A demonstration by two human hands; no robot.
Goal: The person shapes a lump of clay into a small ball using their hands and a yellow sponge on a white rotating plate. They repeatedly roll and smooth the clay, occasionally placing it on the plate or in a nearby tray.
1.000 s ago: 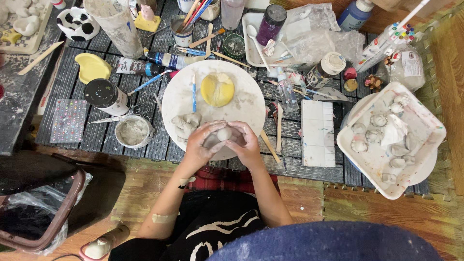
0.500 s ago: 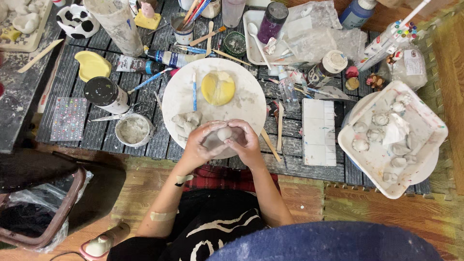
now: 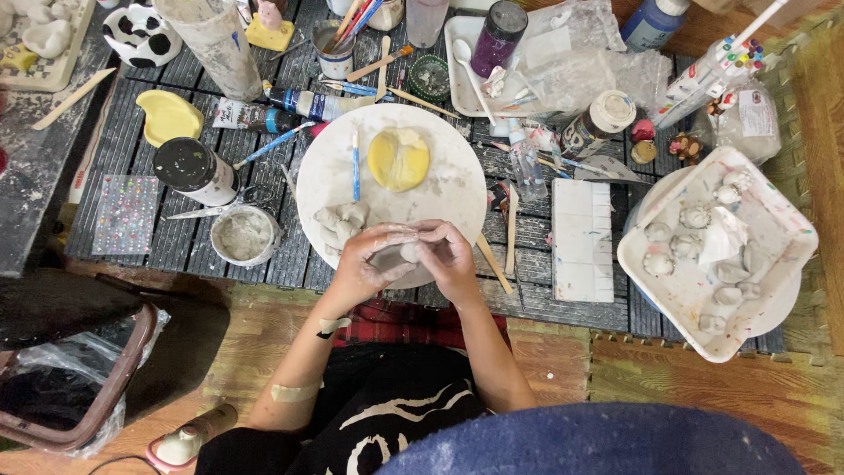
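Observation:
My left hand (image 3: 363, 263) and my right hand (image 3: 450, 256) are pressed together around a small grey clay lump (image 3: 395, 256), fingers curled over it, at the near edge of a round white board (image 3: 448, 180). Both hands are smeared with clay. On the board lie a yellow flattened disc (image 3: 398, 159), a blue tool (image 3: 355, 164) and several small grey clay pieces (image 3: 339, 222) just left of my left hand.
A small cup of grey slip (image 3: 244, 235) and a dark-lidded jar (image 3: 193, 170) stand to the left. A white paint palette (image 3: 585, 238) lies to the right, then a square white tray (image 3: 774, 220) with several clay figures. Brushes, bottles and a plastic bag crowd the back.
The fingers of both hands have shifted slightly around the clay lump. The hands stay at the same spot on the board's near edge.

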